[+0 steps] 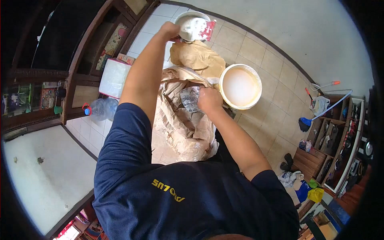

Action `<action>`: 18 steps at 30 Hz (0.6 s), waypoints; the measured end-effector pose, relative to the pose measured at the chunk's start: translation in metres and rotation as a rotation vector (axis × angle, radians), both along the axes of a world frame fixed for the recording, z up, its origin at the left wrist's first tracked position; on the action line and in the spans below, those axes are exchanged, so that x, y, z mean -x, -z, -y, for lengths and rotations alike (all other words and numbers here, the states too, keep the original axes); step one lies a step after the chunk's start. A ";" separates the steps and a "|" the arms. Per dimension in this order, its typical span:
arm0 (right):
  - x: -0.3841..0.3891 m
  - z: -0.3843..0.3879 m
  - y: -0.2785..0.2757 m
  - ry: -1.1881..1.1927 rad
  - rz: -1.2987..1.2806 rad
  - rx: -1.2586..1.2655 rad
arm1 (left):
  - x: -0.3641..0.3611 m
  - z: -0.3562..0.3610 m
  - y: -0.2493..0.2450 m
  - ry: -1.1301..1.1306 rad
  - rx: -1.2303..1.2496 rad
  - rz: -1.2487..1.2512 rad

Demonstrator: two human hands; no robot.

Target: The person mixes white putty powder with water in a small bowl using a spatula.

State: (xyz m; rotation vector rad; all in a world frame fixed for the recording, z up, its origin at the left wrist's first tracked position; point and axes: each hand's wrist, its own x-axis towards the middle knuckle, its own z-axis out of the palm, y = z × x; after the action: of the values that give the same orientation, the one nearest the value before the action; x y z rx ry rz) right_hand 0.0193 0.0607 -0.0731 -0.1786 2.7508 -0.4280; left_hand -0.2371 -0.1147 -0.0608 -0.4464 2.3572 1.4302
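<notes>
My left hand (170, 30), high in the view, is closed at the left rim of a white bucket (192, 14) that contains white powder (191, 27). A red and white piece (208, 31) shows at the bucket's right side; I cannot make out what it is. My right hand (210, 100) grips a wide putty knife (191, 99), its grey blade smeared and pointing left. The blade is over the mouth of a crumpled brown paper sack (176, 132). Just right of this hand stands a round tub (259, 84) with a whitish mix inside.
A brown paper piece (198, 56) lies between the sack and the bucket. To the left are a large clear water bottle (103, 109) and a white box (114, 78) by dark cabinets. Shoe shelves (328, 140) and a blue broom (306, 123) stand at the right, beyond tiled floor.
</notes>
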 end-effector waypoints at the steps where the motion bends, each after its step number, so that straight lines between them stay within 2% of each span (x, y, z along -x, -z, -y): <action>1: 0.000 0.001 -0.001 -0.002 -0.009 0.001 | 0.000 0.013 -0.006 -0.028 -0.043 -0.029; 6: 0.000 0.002 0.004 -0.002 0.063 -0.019 | -0.029 0.078 -0.060 -0.102 -0.133 -0.096; 9: -0.002 0.007 -0.011 -0.001 0.069 -0.075 | -0.074 0.110 -0.088 -0.189 -0.207 -0.185; 11: -0.004 0.008 -0.011 -0.009 0.072 -0.078 | -0.112 0.129 -0.091 -0.217 -0.149 -0.217; 15: -0.009 0.010 -0.019 -0.013 0.015 -0.068 | -0.195 0.138 -0.083 -0.326 -0.067 -0.266; 17: -0.014 0.014 -0.028 -0.058 -0.050 -0.100 | -0.221 0.160 -0.038 -0.273 -0.079 -0.263; 18: -0.014 0.017 -0.031 -0.093 -0.053 -0.131 | -0.238 0.166 -0.023 -0.219 0.018 -0.246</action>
State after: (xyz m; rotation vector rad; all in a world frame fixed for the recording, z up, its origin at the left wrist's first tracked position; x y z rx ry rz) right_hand 0.0328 0.0437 -0.0424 -0.2875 2.7966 -0.2208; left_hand 0.0011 -0.2805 -0.0382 -0.5788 2.5815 1.6461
